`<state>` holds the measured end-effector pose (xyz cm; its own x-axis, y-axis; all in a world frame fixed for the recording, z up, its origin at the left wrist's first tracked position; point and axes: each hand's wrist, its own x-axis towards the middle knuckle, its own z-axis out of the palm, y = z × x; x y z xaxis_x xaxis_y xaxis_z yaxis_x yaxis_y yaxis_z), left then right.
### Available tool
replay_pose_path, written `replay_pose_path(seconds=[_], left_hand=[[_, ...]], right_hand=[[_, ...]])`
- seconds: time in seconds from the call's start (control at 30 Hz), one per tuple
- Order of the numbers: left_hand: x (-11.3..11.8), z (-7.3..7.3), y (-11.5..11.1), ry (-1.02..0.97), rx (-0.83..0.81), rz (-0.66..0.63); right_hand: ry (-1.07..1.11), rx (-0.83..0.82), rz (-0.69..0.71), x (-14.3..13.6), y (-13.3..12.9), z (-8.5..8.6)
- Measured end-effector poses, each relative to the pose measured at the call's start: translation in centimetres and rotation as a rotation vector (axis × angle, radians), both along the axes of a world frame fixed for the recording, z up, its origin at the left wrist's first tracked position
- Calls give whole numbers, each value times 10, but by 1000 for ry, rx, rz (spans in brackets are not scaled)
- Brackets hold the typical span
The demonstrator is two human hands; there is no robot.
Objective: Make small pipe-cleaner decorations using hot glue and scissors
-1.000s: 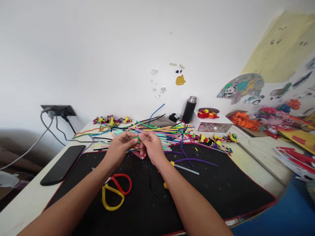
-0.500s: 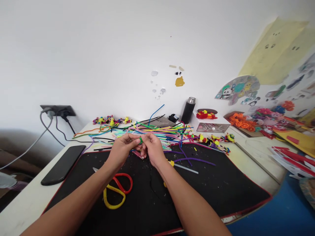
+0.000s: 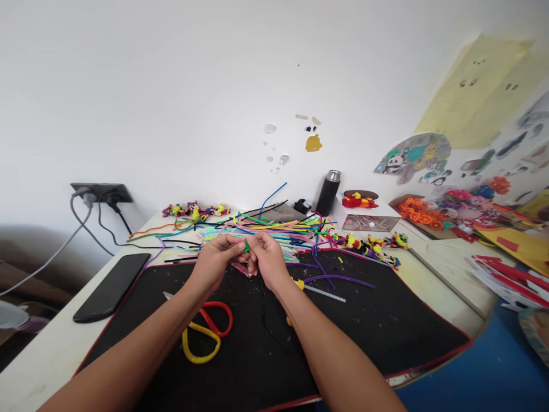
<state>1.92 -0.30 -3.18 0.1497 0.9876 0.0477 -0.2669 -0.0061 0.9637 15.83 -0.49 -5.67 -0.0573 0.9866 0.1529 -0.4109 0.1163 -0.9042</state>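
Note:
My left hand (image 3: pixel 218 256) and my right hand (image 3: pixel 268 257) meet above the black mat (image 3: pixel 360 326), fingertips closed together. Pinched between them is a small green piece of pipe cleaner (image 3: pixel 246 246), mostly covered by the fingers. A dark thin strand (image 3: pixel 263 312) runs down over the mat below the right hand. Scissors (image 3: pixel 201 343) with one red and one yellow handle lie beneath the left forearm, blades partly hidden. Close to the right wrist are a yellow piece (image 3: pixel 299 284), partly covered, a clear thin stick (image 3: pixel 326 294) and purple pipe cleaners (image 3: pixel 343 278).
Behind the hands spreads a pile of coloured pipe cleaners (image 3: pixel 278 229). Small colourful figures (image 3: pixel 195 212) lie at back left, others (image 3: pixel 377 246) at right. A phone (image 3: pixel 112 289) rests on the left, a black flask (image 3: pixel 329 193) and a box (image 3: pixel 366 218) at the back.
The hands stay together around the green piece, with only slight finger movement. The view has shifted a little; nothing else has visibly moved.

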Motion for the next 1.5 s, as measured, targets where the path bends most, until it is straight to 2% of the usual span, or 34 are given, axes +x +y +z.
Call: replay_pose_path(seconds=[0.23, 0.33, 0.53, 0.77, 0.93, 1.1, 1.3, 1.5], left_hand=[[0, -2, 2, -4, -25, -7], [-1, -1, 2, 57, 28, -42], [-2, 10, -1, 203, 166, -139], [-4, 9, 0, 306, 227, -10], [-5, 8, 2, 180, 134, 33], [-4, 5, 4, 47, 9, -31], [-2, 1, 4, 54, -39, -55], [-1, -1, 4, -12, -80, -83]], right_hand=[[14, -23, -9, 1, 0, 1], [44, -43, -14, 2, 0, 2], [87, -65, -18, 4, -1, 5], [69, -43, 17, 1, -6, 4], [3, -2, 28, 1, -9, 4], [-70, -20, -11, 3, -9, 1], [-149, 7, -46, 5, -7, -2], [-95, 1, -45, 5, -7, -2]])
